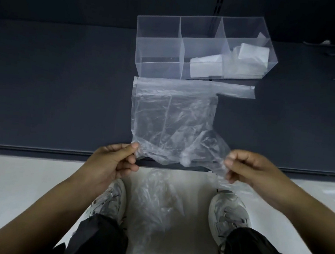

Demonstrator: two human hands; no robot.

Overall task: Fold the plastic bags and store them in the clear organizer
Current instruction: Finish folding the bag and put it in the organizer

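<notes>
My left hand (pixel 117 159) and right hand (pixel 246 166), held apart, each pinch a near corner of the plastic bag (pixel 173 115) before the organizer (pixel 159 47).

No text, label or number can be read anywhere (shoes included).

The organizer (pixel 156 68) stands on the table (pixel 64 89), with folded bags (pixel 205 66) in its middle and right compartments. Just before it lies the plastic bag (pixel 171 117), its near edge past the table's front edge, the left hand (pixel 111 160) pinching its left corner and the right hand (pixel 248 166) its right.
</notes>
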